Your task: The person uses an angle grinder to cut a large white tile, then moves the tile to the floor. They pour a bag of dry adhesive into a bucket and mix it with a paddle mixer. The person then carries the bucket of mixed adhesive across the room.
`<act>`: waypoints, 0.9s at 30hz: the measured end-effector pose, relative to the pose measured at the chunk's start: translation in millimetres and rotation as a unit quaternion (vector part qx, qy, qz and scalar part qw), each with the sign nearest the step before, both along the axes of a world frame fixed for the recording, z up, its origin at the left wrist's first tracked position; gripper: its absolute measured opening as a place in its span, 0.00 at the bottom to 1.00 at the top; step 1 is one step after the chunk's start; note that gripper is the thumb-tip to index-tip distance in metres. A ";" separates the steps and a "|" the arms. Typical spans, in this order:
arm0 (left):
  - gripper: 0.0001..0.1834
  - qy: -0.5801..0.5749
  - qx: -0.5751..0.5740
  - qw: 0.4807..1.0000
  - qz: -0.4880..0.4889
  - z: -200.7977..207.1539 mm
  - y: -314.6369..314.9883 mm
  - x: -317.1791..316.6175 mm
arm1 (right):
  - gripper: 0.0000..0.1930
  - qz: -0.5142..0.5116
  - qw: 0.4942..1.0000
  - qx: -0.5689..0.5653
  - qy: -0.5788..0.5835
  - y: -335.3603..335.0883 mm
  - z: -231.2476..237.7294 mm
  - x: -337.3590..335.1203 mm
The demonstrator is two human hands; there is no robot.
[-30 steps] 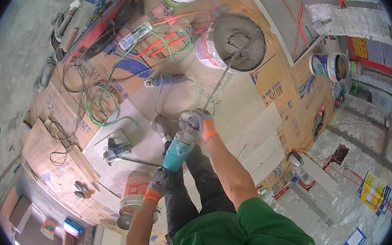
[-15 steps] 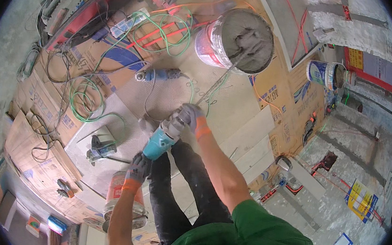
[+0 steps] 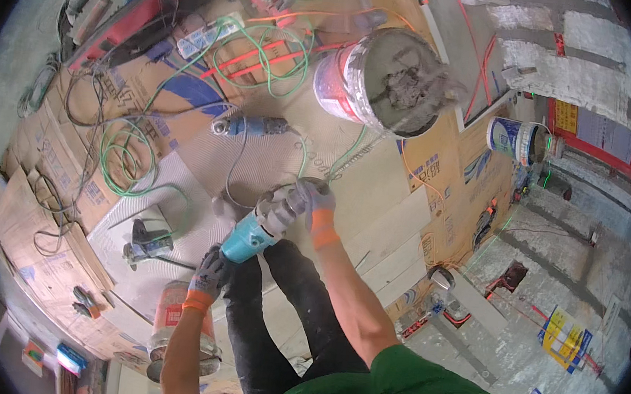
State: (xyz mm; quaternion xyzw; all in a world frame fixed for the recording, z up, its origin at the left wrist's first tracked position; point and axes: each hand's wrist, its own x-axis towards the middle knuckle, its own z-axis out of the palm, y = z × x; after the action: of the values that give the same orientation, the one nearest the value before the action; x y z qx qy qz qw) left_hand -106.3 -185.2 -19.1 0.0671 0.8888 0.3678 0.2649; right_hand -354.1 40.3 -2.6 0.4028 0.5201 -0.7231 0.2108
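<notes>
Both my hands hold a teal handheld mixing drill (image 3: 248, 237) with a grey front housing, slanting in front of my legs. My left hand (image 3: 210, 272), in a grey glove with an orange cuff, is closed round its rear end. At the front, my right hand (image 3: 316, 203), gloved alike, grips near the grey housing. A spiral-looking mixing shaft (image 3: 351, 160) runs from the drill toward the large bucket (image 3: 339, 81). Grey mortar (image 3: 401, 84) fills that bucket. The surface is churned and blurred on its right, so the paddle's end cannot be made out.
An angle grinder (image 3: 248, 126) lies beyond the drill, near tangled green hose (image 3: 129, 158) and cords. Another power tool (image 3: 147, 245) rests on a pale board at left. A dirty bucket (image 3: 171, 311) stands by my left forearm; a smaller bucket (image 3: 505, 136) is at right.
The mortar's surface looks different, with a blurred clump near the bucket's right rim. The drill has shifted slightly left and down in view, both hands still on it.
</notes>
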 end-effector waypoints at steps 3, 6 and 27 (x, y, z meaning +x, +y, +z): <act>0.26 -0.039 -0.037 0.998 -0.027 4.7 -0.7 -2.6 | 0.04 -0.018 0.974 -0.210 0.083 4.1 -10.9 13.1; 0.27 -0.164 -0.012 0.986 0.014 6.9 -0.8 -7.5 | 0.04 0.070 0.995 0.053 -0.045 7.3 -12.9 18.6; 0.18 0.079 0.024 0.981 0.177 273.1 15.1 0.5 | 0.10 0.195 0.979 -0.014 0.063 -22.6 231.5 -33.6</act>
State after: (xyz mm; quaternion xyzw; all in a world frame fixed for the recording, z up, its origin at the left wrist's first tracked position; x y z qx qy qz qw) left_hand -105.8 -170.0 253.9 -0.0561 0.8959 0.4233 0.1226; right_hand -387.7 17.6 228.9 0.2446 0.5908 -0.6989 0.3204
